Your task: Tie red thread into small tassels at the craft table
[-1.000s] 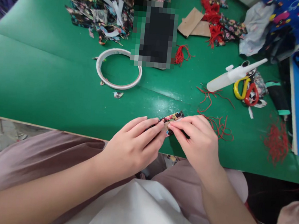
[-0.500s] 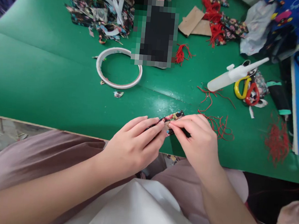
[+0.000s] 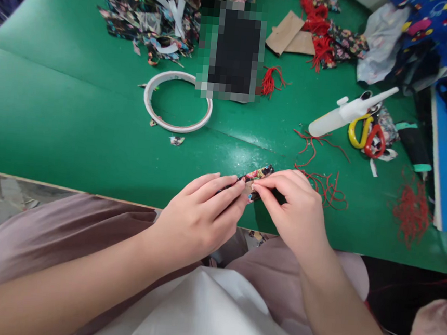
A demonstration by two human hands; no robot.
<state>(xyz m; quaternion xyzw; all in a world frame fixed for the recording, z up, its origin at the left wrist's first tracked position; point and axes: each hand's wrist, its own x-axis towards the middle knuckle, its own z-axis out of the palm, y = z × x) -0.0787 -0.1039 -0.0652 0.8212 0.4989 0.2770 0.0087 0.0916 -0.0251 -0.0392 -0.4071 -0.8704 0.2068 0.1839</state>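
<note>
A small piece of black floral fabric point(image 3: 260, 175) lies at the front of the green table, with a strip of brown, card-like backing showing between its folded edges. My left hand point(image 3: 204, 212) rests over its left part, holding it with the fingers stretched across; the thumb is hidden. At the right part, my right hand point(image 3: 295, 194) has thumb and forefinger pinched together on the piece. A tiny pale bit shows at those fingertips, too small to name. Much of the fabric is covered by my hands.
A white tape roll point(image 3: 175, 130) lies ahead on the green table point(image 3: 75, 118). Floral scraps point(image 3: 143, 14) are heaped behind it. To the right are red threads point(image 3: 329, 190), a white squeeze bottle point(image 3: 333, 120), scissors point(image 3: 374, 141) and a red tassel point(image 3: 271, 80).
Both hands stay almost where they were on the fabric, with only a slight shift of the right fingertips. The whole view has moved a little.
</note>
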